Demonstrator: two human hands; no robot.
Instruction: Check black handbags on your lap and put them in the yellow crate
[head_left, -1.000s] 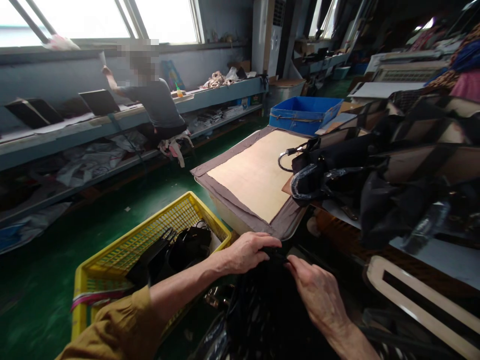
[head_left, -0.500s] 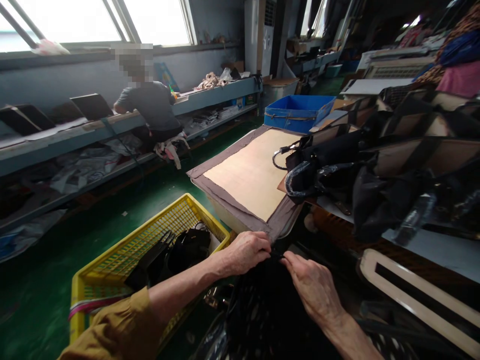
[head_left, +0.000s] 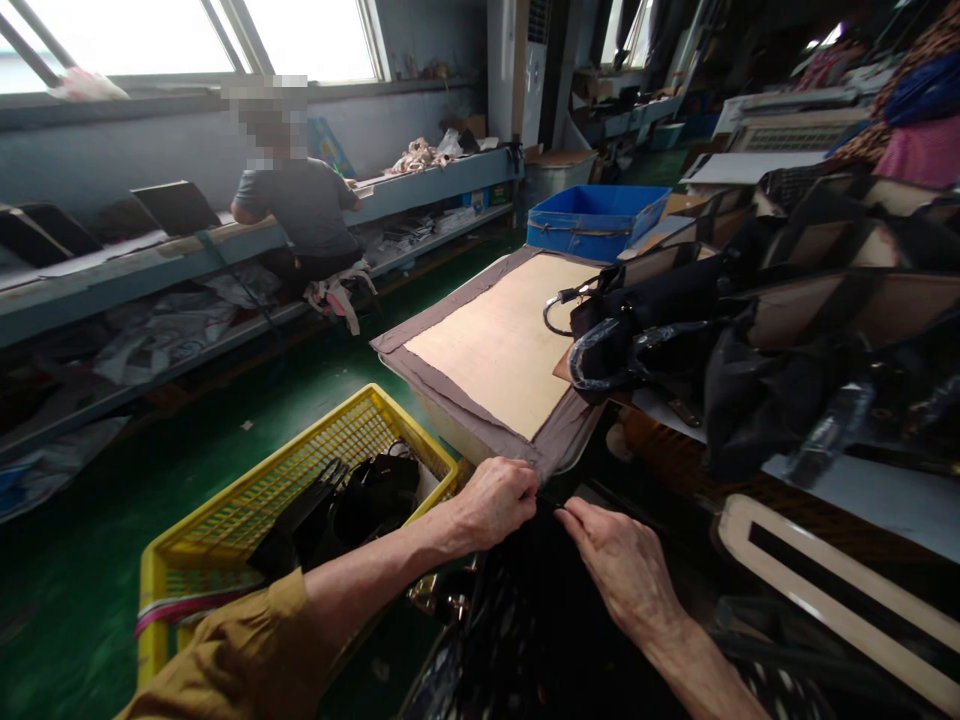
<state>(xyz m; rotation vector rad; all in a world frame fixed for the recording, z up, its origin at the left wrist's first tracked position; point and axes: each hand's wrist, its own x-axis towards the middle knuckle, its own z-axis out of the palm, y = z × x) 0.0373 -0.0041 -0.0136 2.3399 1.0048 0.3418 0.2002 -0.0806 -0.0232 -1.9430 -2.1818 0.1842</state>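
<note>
My left hand (head_left: 499,502) is closed, its fingers pinching the top edge of what looks like a black bag (head_left: 555,590). Opposite it, my right hand (head_left: 619,555) pinches the same edge between thumb and fingers. A short dark stretch of the edge lies between the hands. The black bag sits over my lap, and deep shadow hides most of its shape. Shiny gold-coloured metal fittings (head_left: 435,597) show below my left forearm. Left of my arm stands a yellow plastic basket (head_left: 247,475) with black bags (head_left: 375,495) inside.
A low table (head_left: 480,345) topped with a pale board stands ahead. Black bags with wrapped handles (head_left: 675,340) are piled at right, above a beige slotted bar (head_left: 840,590). Behind is a blue bin (head_left: 600,220). A person (head_left: 300,215) sits at the long bench (head_left: 247,240).
My hands have moved slightly apart, my left hand a little left and up. The view has shifted slightly. The seated person's arm has moved.
</note>
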